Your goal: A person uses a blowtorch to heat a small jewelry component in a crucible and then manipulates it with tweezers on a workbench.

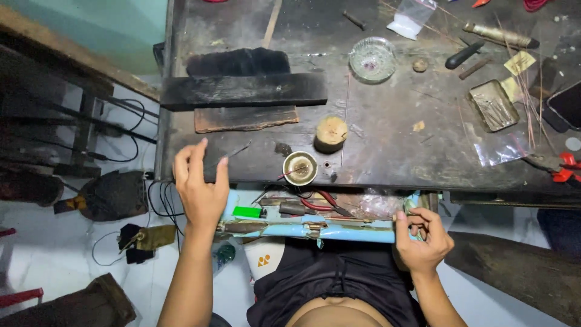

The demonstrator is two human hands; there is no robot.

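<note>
Clear plastic bag at table top, another right (crumpled); dark phone screen far right

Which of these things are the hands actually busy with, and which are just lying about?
In use:
left hand on a thin metal tool
right hand at the blue drawer

Lying about:
glass ashtray
wooden stub
metal tin
round metal cup
</note>
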